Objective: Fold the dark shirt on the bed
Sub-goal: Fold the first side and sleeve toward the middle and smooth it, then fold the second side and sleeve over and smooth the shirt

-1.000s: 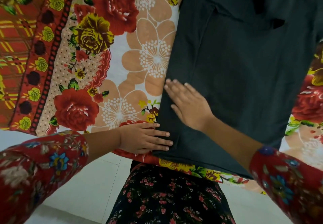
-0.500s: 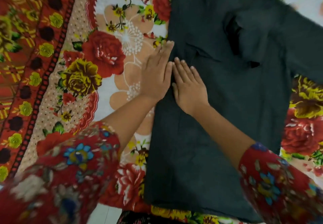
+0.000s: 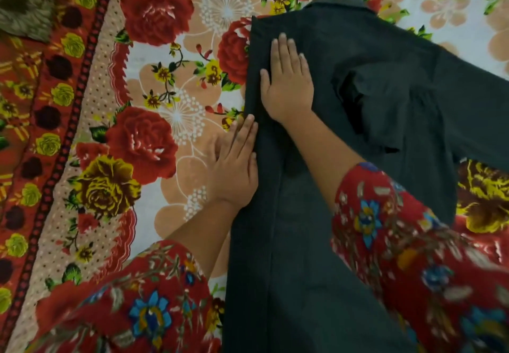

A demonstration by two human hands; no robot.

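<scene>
On the floral bedsheet (image 3: 176, 82), my left hand (image 3: 234, 168) lies flat, fingers pointing to 12 o'clock, against the dark shirt (image 3: 300, 256) at its folded left edge. At 1 o'clock, my right hand (image 3: 287, 85) presses flat on it. Neither grasps anything.

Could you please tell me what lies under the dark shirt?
The floral bedsheet shows around the dark shirt and presumably runs beneath it. The cloth hides that part, so anything else underneath cannot be seen.

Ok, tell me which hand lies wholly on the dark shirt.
The right hand, flat on the upper part of the dark shirt. The left hand lies along the shirt's edge, mostly on the floral bedsheet.
</scene>
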